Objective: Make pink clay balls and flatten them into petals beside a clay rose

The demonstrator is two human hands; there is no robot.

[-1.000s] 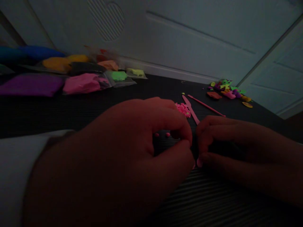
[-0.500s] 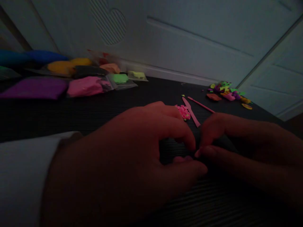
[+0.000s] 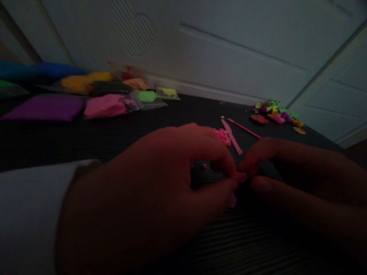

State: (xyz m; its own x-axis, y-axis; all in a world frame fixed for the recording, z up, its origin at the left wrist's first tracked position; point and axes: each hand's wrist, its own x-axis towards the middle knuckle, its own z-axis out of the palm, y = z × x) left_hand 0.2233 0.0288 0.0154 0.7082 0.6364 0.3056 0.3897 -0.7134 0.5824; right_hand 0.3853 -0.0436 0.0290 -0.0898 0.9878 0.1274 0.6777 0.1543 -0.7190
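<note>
Between the thumb and forefinger of my left hand (image 3: 183,183) is a small pink clay piece (image 3: 240,176), pinched near the middle of the view. A second bit of pink clay (image 3: 233,201) shows just under those fingertips; whether it joins the first I cannot tell. My right hand (image 3: 304,179) is close by on the right, its forefinger at the end of the pinched piece and its thumb apart from the forefinger. A tiny pink ball (image 3: 203,166) lies on the dark ribbed tabletop (image 3: 258,244) behind my left thumb.
Beyond my hands are a heap of pink clay bits (image 3: 223,136), a pink plastic knife (image 3: 233,138) and a thin pink stick tool (image 3: 243,128). Bagged clay, including a purple pack (image 3: 46,107), lines the back left. Colourful clay shapes (image 3: 276,114) sit back right, before a pale panel (image 3: 229,49).
My left thumb and forefinger have closed on the pink clay piece, which was at my right fingertips. The right thumb and forefinger have come apart.
</note>
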